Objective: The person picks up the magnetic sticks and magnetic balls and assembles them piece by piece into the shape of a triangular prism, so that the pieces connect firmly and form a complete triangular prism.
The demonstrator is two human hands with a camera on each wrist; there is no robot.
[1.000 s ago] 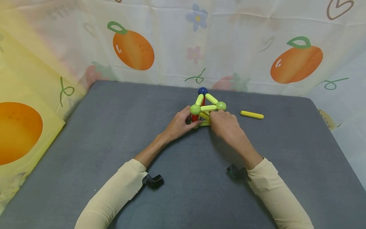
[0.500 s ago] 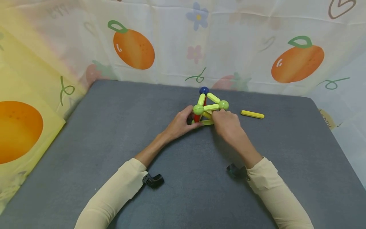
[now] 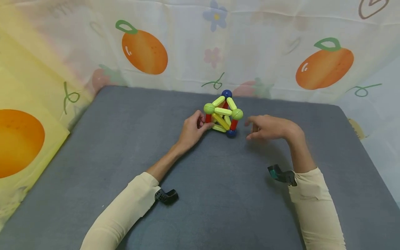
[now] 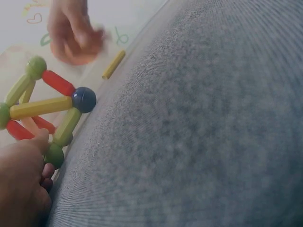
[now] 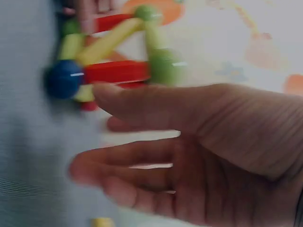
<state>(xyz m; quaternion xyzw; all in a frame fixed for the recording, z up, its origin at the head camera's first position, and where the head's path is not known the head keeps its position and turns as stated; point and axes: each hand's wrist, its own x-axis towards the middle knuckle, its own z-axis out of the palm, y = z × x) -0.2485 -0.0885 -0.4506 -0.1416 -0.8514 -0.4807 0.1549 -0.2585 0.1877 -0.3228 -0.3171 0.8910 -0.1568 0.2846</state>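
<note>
A frame of magnetic rods and balls [image 3: 222, 111] stands at the far middle of the table, joined from red, yellow and light green rods. Its top ball [image 3: 226, 93] is blue, and another blue ball [image 3: 231, 133] sits at the lower right corner. My left hand [image 3: 191, 129] pinches the frame's lower left side near a red rod [image 3: 208, 118]; the fingertips are partly hidden. Just right of the frame, apart from it, my right hand [image 3: 271, 127] has loosely bent fingers and holds nothing. The right wrist view shows its thumb [image 5: 142, 101] and fingers spread apart, blurred.
A loose yellow rod [image 4: 113, 65] lies right of the frame, hidden behind my right hand in the head view. The grey table [image 3: 200, 194] ends at a printed cloth [image 3: 184, 52] behind. Each sleeve carries a black wrist device [image 3: 167, 197].
My right hand has let go of the frame and moved right, uncovering the lower right blue ball and red rod. The frame has turned slightly. My left hand stays on it.
</note>
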